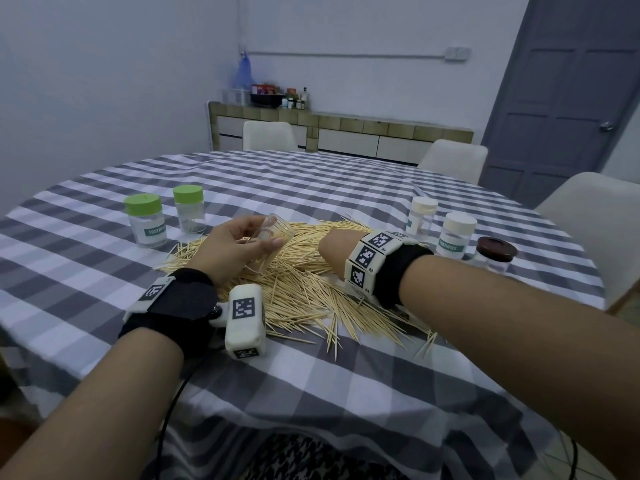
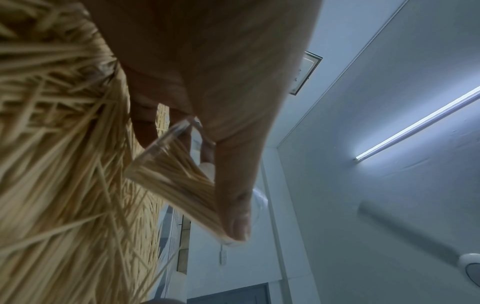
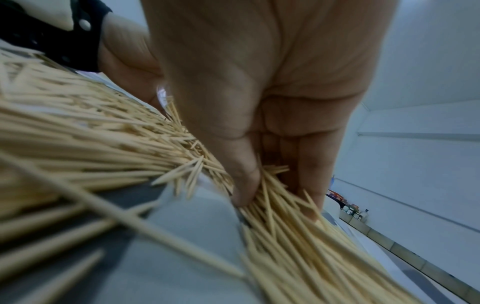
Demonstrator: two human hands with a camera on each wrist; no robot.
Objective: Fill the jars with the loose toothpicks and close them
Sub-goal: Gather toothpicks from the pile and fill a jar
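A big heap of loose toothpicks (image 1: 298, 282) lies on the checked tablecloth in the head view. My left hand (image 1: 239, 245) grips a small clear open jar (image 1: 277, 230) tilted above the heap; in the left wrist view the jar (image 2: 176, 174) holds a bundle of toothpicks under my thumb. My right hand (image 1: 332, 247) reaches down into the far side of the heap. In the right wrist view its thumb and fingers (image 3: 275, 185) pinch a bunch of toothpicks (image 3: 280, 197) against the table.
Two green-lidded jars (image 1: 147, 220) (image 1: 189, 207) stand at the left. Two cream-lidded jars (image 1: 420, 214) (image 1: 456, 233) and a brown-lidded jar (image 1: 493, 256) stand at the right. Chairs (image 1: 450, 157) ring the round table (image 1: 311, 375).
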